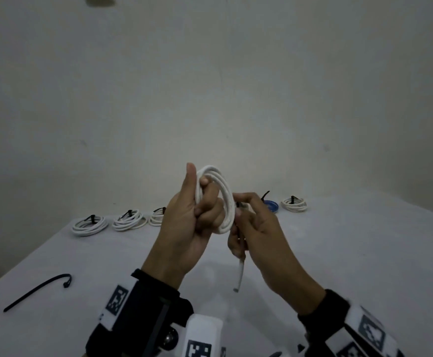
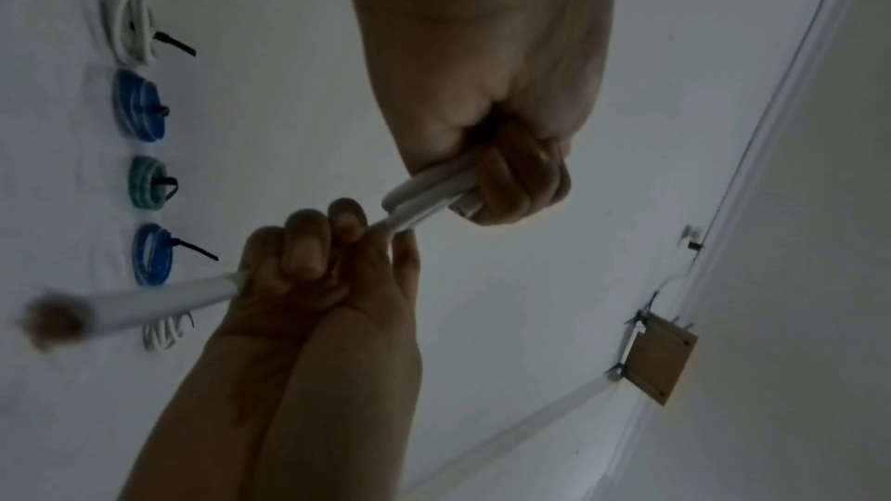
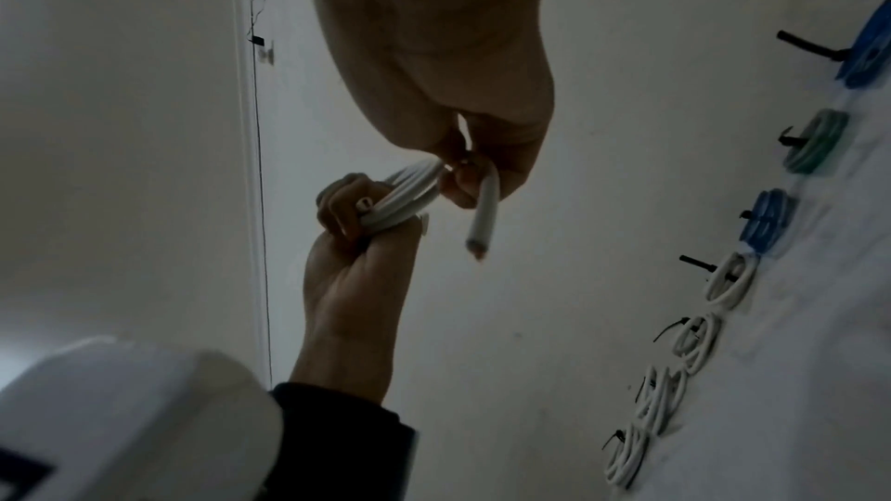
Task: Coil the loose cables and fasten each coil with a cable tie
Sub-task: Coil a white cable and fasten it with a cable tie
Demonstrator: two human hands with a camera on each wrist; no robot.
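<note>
Pale wall (image 1: pixel 210 86) behind, white table (image 1: pixel 339 253) below, all in dim light. Holds white cable (image 1: pixel 223 194) up above table, near its middle, already wound into upright loops. Grips those loops with left hand (image 1: pixel 192 220): fingers (image 1: pixel 210 199) curled through the ring, thumb straight up along its outer side. Seen from right wrist, same fist closed round the bundle (image 3: pixel 400 200), a cut end poking out by the fingers.

Pinches cable's tail (image 1: pixel 240 274) with right hand (image 1: pixel 259 228), just beside the loops, fingers curled round it, thumb pressed on top. Leaves tail hanging down out of the fist toward table, not touching it. Shows a thin black strip (image 1: pixel 240 233) along tail in that grip; too dark to tell whether a tie.

Across far edge of table, a row of tied coils, each with a black tie end sticking up: 3 white ones (image 1: pixel 90 224) at left, 1 blue (image 1: pixel 270 205) and 1 white (image 1: pixel 294 203) at right, others hidden behind hands in head view. From left wrist, green coil (image 2: pixel 147 181) between 2 blue ones. At near left, 1 loose tie (image 1: pixel 38 289) flat on table, one end hooked, well apart from both hands. On side wall, small wooden box (image 2: pixel 658 360) with thin wires.
</note>
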